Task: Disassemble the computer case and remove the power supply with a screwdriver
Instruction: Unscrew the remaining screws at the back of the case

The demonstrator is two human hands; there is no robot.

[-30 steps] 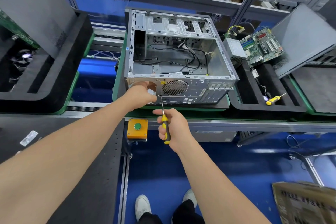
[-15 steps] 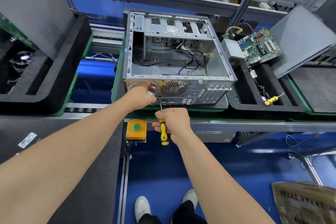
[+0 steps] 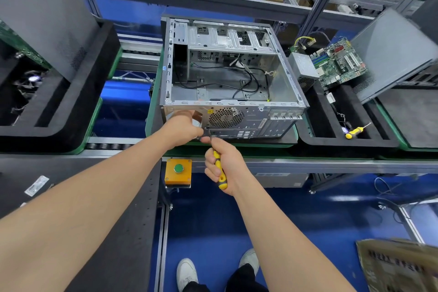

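The open computer case (image 3: 288,83) lies on its side on a green-edged tray, rear panel toward me. My left hand (image 3: 183,128) is curled at the power supply opening in the rear panel, left of the fan grille (image 3: 226,117), and grips the panel edge there. My right hand (image 3: 225,166) grips the yellow and black screwdriver (image 3: 220,172); its shaft points up to the rear panel beside my left fingertips. The tip is hidden by my fingers. A grey power supply (image 3: 303,67) lies outside the case on the right.
A black tray (image 3: 331,142) on the right holds a motherboard (image 3: 339,64), a second yellow screwdriver (image 3: 354,131) and a leaning side panel (image 3: 391,54). Another black tray (image 3: 78,92) stands left. An orange box with a green button (image 3: 178,169) sits on the bench edge below the case.
My right hand has shifted its grip along the screwdriver handle while the shaft stays at the rear panel. My left hand has stayed at the panel opening.
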